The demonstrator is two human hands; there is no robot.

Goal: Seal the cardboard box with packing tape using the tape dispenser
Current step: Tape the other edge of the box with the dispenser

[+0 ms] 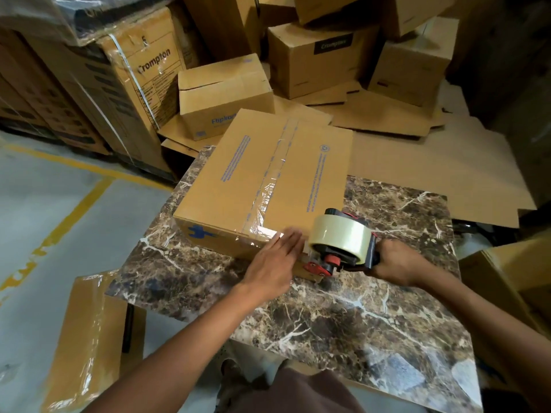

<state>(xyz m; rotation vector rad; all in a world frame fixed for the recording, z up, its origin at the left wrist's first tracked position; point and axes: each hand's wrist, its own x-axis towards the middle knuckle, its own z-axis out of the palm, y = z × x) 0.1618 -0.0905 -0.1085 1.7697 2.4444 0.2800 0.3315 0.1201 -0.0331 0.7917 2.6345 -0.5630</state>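
Observation:
A brown cardboard box (238, 180) with blue print lies on the marble table (372, 299). A strip of clear packing tape (269, 186) runs along its top seam and folds over the near edge. My left hand (275, 257) lies flat with straight fingers against the box's near side, pressing the tape end down. My right hand (396, 260) grips the handle of the black and red tape dispenser (343, 242), which carries a roll of clear tape and sits against the box's near right corner.
Stacks of cardboard boxes (322, 58) and flattened cardboard sheets (432, 156) fill the floor behind the table. A tape-wrapped carton (89, 338) stands on the floor at the lower left. Wrapped pallet stacks (89, 84) rise at the far left.

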